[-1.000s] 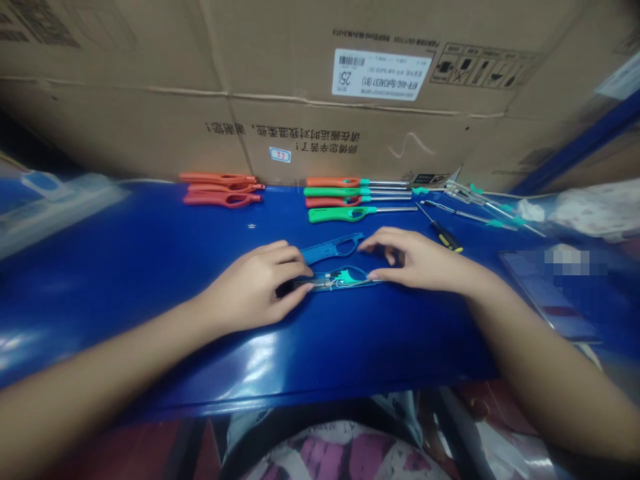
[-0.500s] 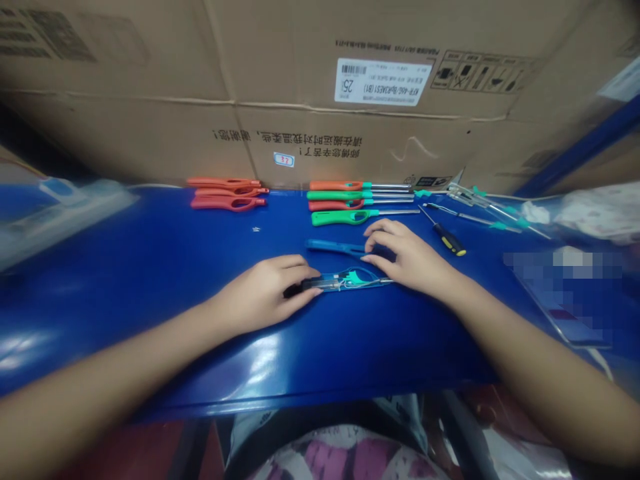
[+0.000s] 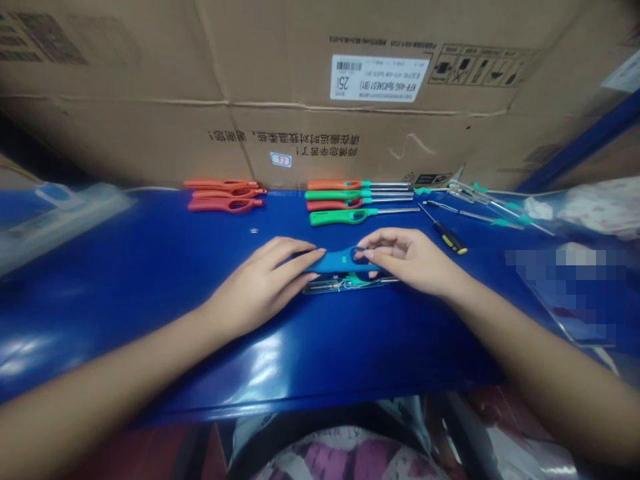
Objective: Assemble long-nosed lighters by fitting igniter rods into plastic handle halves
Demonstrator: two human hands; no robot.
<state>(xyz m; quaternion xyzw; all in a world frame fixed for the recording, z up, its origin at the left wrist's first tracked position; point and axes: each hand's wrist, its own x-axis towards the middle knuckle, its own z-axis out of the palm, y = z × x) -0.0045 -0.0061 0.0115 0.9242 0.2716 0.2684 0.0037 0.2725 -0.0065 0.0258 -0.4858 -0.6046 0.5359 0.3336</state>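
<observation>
A smooth, curved blue plastic shell, mid-frame, is being pinched at its ends by the left hand and right hand.

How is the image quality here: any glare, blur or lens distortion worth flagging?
Head view: white glare streaks the blue table in front of the left hand; head view: the clear bag at far left is smeared; head view: the cardboard box bows from the wide lens; head view: a pixelated block sits beside the right hand, while the blue shell looks fairly sharp.
</observation>
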